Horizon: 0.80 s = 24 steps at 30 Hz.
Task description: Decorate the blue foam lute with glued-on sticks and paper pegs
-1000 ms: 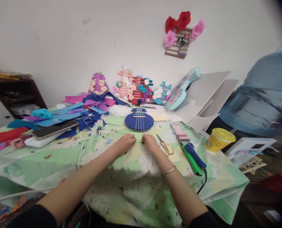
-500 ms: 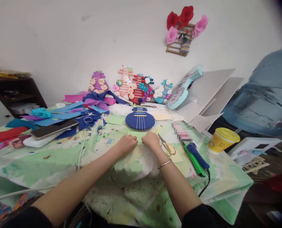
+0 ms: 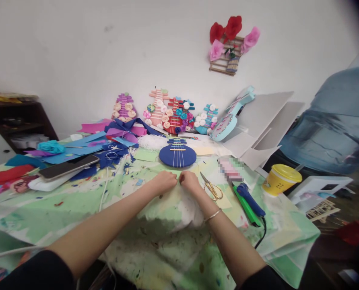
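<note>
My left hand (image 3: 165,182) and my right hand (image 3: 190,181) are close together near the table's front edge, fingers curled inward and almost touching. What they pinch, if anything, is too small to make out. Just beyond them lies a dark blue, round-bodied lute shape (image 3: 167,156) with white strings and small pegs at its neck. Gold-handled scissors (image 3: 213,191) lie to the right of my right hand, partly over a pale yellow paper (image 3: 227,202). A light green paper (image 3: 145,155) rests left of the blue lute.
Decorated lutes (image 3: 176,114) lean against the wall. A blue-and-green glue gun (image 3: 251,201) and yellow tub (image 3: 282,179) stand right. A phone (image 3: 69,166), coloured felt (image 3: 77,145) and a white cable (image 3: 104,189) are left. Grey boards (image 3: 264,117) lean at the back right.
The green paper that was between my hands no longer shows there. My hands have drawn nearer each other, with fingers more curled. The view has shifted slightly.
</note>
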Available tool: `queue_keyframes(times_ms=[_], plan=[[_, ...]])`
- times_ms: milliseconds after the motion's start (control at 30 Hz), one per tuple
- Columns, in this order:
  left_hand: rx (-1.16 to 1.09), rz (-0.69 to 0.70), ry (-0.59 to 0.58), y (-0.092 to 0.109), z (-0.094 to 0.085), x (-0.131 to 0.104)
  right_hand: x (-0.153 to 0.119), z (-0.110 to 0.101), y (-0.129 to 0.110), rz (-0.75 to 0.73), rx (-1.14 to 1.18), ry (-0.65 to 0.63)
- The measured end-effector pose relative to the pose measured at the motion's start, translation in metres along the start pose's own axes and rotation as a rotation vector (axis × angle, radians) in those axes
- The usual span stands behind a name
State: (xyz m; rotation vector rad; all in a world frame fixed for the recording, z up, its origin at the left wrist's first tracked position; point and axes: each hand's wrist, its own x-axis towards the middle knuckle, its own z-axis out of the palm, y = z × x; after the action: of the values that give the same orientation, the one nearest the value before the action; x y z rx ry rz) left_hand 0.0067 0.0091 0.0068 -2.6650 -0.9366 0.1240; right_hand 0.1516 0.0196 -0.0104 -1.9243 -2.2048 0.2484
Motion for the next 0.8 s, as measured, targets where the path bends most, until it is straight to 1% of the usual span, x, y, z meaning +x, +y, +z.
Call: queue_keyframes(times_ms=[100, 167, 267, 333, 467, 600, 700, 800], plan=[[-0.037, -0.059, 0.025, -0.003, 0.005, -0.004, -0.012, 0.007, 0.004, -0.171, -0.027, 0.115], [-0.078, -0.087, 0.051, -0.007, 0.008, -0.004, -0.014, 0.01, 0.006, -0.275, -0.055, 0.166], [-0.165, -0.092, 0.096, -0.014, 0.011, -0.004, -0.013, 0.012, 0.004, -0.403, -0.109, 0.192], [-0.222, -0.075, 0.107, -0.019, 0.011, -0.003, -0.012, 0.013, 0.001, -0.458, -0.149, 0.203], [-0.282, -0.046, 0.075, -0.025, 0.007, -0.003, -0.013, 0.013, -0.003, -0.513, -0.22, 0.213], [-0.314, -0.053, 0.025, -0.029, 0.005, 0.0, -0.014, 0.011, -0.006, -0.539, -0.286, 0.197], [-0.367, -0.036, 0.011, -0.033, 0.007, 0.003, -0.015, 0.008, -0.009, -0.551, -0.322, 0.167], [-0.419, -0.001, 0.025, -0.036, 0.011, 0.002, -0.015, 0.006, -0.01, -0.536, -0.33, 0.137]])
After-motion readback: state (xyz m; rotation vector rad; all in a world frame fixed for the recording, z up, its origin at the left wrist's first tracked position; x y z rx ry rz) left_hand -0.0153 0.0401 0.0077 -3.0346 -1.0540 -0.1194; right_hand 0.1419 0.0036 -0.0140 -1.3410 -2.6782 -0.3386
